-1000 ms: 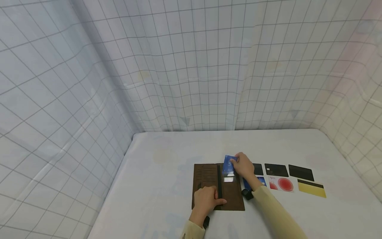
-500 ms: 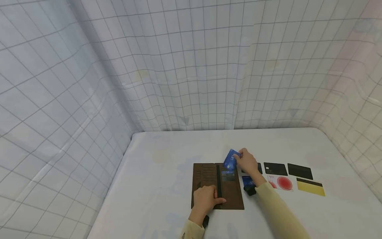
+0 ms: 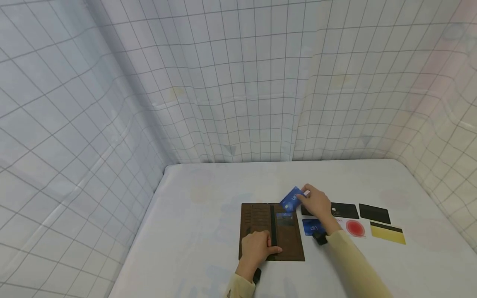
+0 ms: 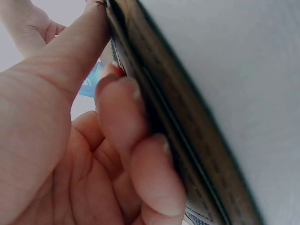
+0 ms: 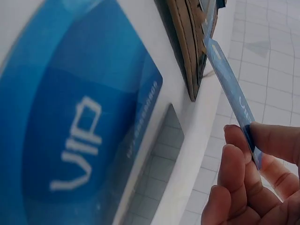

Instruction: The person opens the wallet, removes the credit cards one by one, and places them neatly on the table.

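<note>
An open brown wallet [image 3: 290,246] lies on the white table. My left hand [image 3: 257,250] holds it at the near side, thumb across the middle and fingers curled against it. In the left wrist view those fingers [image 4: 119,110] touch the wallet's layered edge [image 4: 187,126]. My right hand [image 3: 316,203] pinches a blue card [image 3: 292,199] by one end between thumb and fingers. Tilted, that card overlaps the wallet's far right corner in the head view. Below it a clear window pocket [image 3: 285,220] shows on the right panel, bluish along its top.
Right of the wallet lie a blue VIP card [image 3: 312,227], a white card with a red circle [image 3: 355,228] and a gold card [image 3: 387,235]. Behind them sit black cards [image 3: 374,213], one partly under my right hand. Checked white curtains [image 3: 238,103] surround the table.
My right hand has drawn the blue card up away from the window pocket, then swung it to the right and tilted it more. The left hand and wallet stay in place.
</note>
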